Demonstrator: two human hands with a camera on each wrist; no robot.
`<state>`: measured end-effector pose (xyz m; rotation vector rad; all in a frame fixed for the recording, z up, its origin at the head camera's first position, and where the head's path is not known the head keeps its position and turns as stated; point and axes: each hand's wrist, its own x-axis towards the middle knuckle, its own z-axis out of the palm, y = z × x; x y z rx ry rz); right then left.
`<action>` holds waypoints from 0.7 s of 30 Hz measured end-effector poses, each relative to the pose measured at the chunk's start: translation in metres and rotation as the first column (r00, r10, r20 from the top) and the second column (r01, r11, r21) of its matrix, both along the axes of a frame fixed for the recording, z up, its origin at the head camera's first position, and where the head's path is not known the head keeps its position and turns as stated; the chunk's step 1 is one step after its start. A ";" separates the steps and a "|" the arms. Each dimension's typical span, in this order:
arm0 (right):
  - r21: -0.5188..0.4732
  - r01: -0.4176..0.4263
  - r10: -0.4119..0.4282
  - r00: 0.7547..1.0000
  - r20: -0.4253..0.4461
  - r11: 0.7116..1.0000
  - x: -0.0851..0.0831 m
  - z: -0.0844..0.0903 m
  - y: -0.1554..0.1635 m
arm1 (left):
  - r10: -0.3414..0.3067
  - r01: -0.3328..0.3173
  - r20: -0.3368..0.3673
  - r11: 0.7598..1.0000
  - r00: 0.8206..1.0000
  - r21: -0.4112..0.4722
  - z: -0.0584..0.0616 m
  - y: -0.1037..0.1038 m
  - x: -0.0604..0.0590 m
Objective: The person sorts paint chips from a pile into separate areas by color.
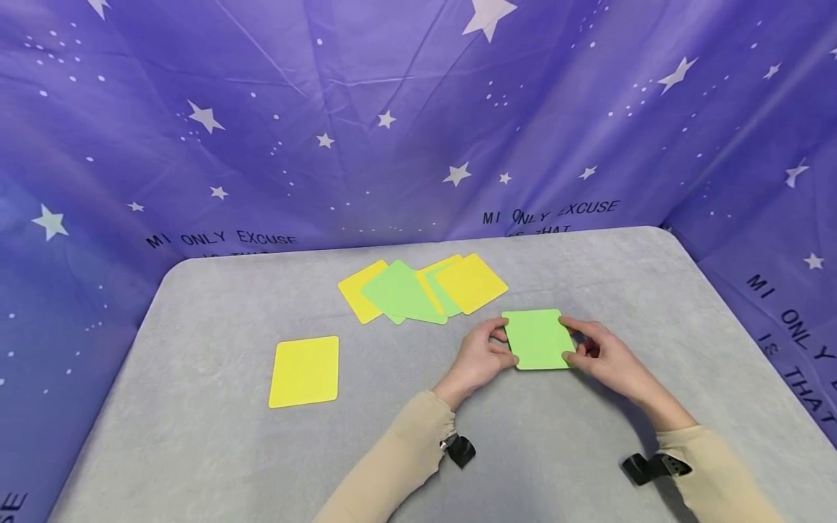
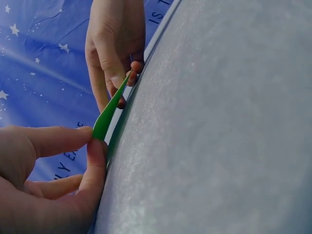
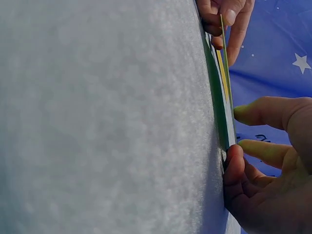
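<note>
A light green card (image 1: pixel 536 339) is held a little above the grey table (image 1: pixel 196 436), right of centre. My left hand (image 1: pixel 485 356) pinches its left edge between thumb and fingers, and my right hand (image 1: pixel 601 357) pinches its right edge. The left wrist view shows the green card (image 2: pixel 108 116) edge-on, lifted off the felt, between my left hand (image 2: pixel 53 180) and my right hand (image 2: pixel 113 46). Seen from the right wrist, the card's thin edge (image 3: pixel 226 83) runs from my right hand (image 3: pixel 273 165) to my left hand (image 3: pixel 225 17).
A single yellow card (image 1: pixel 304 370) lies flat at the left. A loose pile of overlapping yellow and green cards (image 1: pixel 418 290) sits behind the hands. A purple cloth with stars (image 1: pixel 418 109) walls in the table on three sides.
</note>
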<state>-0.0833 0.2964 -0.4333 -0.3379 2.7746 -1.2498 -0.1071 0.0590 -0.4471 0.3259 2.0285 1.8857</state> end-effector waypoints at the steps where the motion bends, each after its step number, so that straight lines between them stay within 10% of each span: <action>1: 0.008 0.003 -0.003 1.000 0.005 1.000 0.000 0.000 0.000 | 0.001 -0.001 -0.005 1.000 1.000 -0.009 0.000 0.000 0.000; 11: 0.019 -0.003 0.004 0.999 -0.049 1.000 0.005 -0.003 -0.003 | -0.005 -0.012 -0.103 0.986 0.995 -0.164 0.000 0.005 0.001; 21: 0.083 0.012 -0.012 1.000 -0.005 0.996 0.004 -0.003 -0.004 | -0.071 -0.013 -0.204 0.922 0.976 -0.386 0.004 0.011 -0.005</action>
